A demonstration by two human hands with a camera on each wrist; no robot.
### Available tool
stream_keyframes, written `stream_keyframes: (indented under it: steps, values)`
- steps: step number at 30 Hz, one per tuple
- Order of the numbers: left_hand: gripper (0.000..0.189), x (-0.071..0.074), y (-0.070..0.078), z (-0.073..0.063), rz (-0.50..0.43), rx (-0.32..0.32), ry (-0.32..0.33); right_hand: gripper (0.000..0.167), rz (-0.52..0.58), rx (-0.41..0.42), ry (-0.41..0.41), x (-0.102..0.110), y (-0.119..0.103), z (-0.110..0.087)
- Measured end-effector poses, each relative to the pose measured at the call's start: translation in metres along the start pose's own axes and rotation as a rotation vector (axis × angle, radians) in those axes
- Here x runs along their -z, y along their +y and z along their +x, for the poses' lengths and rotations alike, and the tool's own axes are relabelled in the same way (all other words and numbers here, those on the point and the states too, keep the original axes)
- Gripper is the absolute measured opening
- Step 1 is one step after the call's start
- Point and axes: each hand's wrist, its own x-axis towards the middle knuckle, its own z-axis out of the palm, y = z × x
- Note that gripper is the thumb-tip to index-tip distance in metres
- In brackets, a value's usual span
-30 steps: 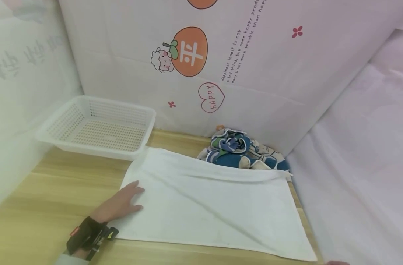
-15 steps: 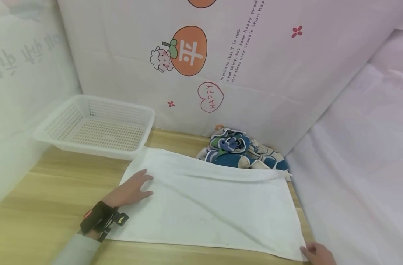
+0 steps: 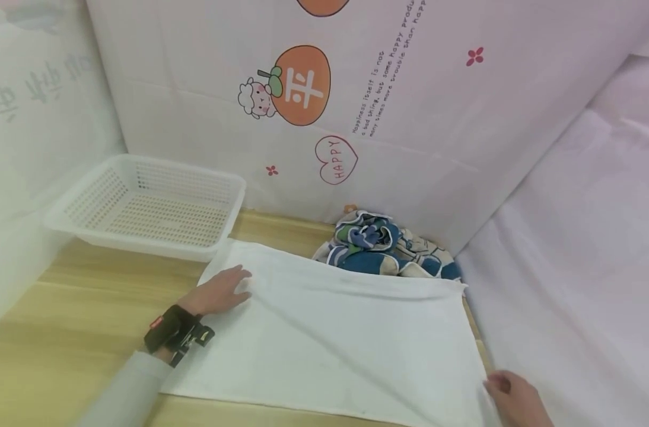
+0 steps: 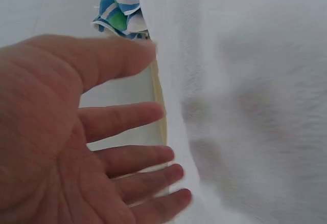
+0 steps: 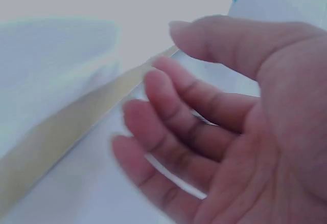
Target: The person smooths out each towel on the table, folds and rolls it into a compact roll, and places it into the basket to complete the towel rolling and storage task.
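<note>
A white towel (image 3: 324, 344) lies spread on the wooden table, with a crease running diagonally across it. My left hand (image 3: 220, 292) is over the towel's upper left part; its fingers are extended and hold nothing, as the left wrist view of the hand (image 4: 97, 132) shows. Beside the towel's right edge is my right hand (image 3: 514, 394). In the right wrist view that hand (image 5: 219, 116) has loosely bent fingers, its thumb apart from them, and nothing between them. Whether the right fingertips touch the towel's edge cannot be told.
A white perforated plastic basket (image 3: 159, 213) stands at the back left, by the towel's far left corner. Behind the towel a crumpled blue, green and beige patterned cloth (image 3: 367, 243) lies against the printed backdrop (image 3: 410, 178). White fabric hangs along both sides.
My left hand has moved up and right over the towel. My right hand has come into view at the near right corner and moved up along the right edge.
</note>
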Motion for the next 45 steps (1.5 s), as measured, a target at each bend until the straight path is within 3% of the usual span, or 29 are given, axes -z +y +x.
stream_keyframes:
  steps: [4, 8, 11, 15, 20, 26, 28, 31, 34, 37, 41, 45]
  values:
    - [0.054, 0.006, -0.004, 0.027, -0.037, -0.079, 0.069, 0.037, -0.029, 0.279, 0.162, 0.009, -0.055, 0.025]
    - [0.049, 0.003, -0.012, 0.053, -0.037, -0.113, 0.095, 0.039, -0.014, 0.441, 0.252, -0.004, -0.097, 0.056]
    - [0.049, -0.001, -0.018, 0.07, -0.007, -0.128, 0.092, 0.042, -0.019, 0.528, 0.3, -0.018, -0.114, 0.078]
    - [0.052, -0.001, -0.025, 0.086, 0.018, -0.103, 0.081, 0.04, -0.088, 0.544, 0.369, -0.032, -0.121, 0.099]
    - [0.054, -0.001, -0.038, 0.102, 0.062, -0.009, 0.116, 0.031, -0.123, 0.476, 0.363, -0.035, -0.123, 0.102]
    - [0.035, -0.006, -0.051, 0.111, 0.126, 0.055, 0.12, 0.049, -0.101, 0.491, 0.389, -0.031, -0.128, 0.103]
    - [0.026, -0.007, -0.052, 0.111, 0.144, 0.06, 0.125, 0.047, -0.092, 0.518, 0.394, -0.029, -0.13, 0.107]
    - [0.018, -0.004, -0.049, 0.11, 0.141, 0.029, 0.169, 0.033, -0.085, 0.568, 0.415, -0.026, -0.129, 0.116]
    - [0.013, 0.006, -0.037, 0.109, 0.08, -0.046, 0.222, 0.02, -0.088, 0.605, 0.454, -0.021, -0.125, 0.125]
    - [0.016, 0.015, -0.024, 0.108, 0.029, -0.114, 0.264, 0.016, -0.096, 0.62, 0.481, -0.015, -0.123, 0.131]
    - [0.014, 0.03, -0.007, 0.105, 0.026, -0.193, 0.285, 0.012, -0.142, 0.617, 0.465, -0.007, -0.125, 0.135]
    - [0.007, 0.045, 0.004, 0.101, 0.036, -0.192, 0.283, 0.014, -0.171, 0.567, 0.418, -0.001, -0.127, 0.131]
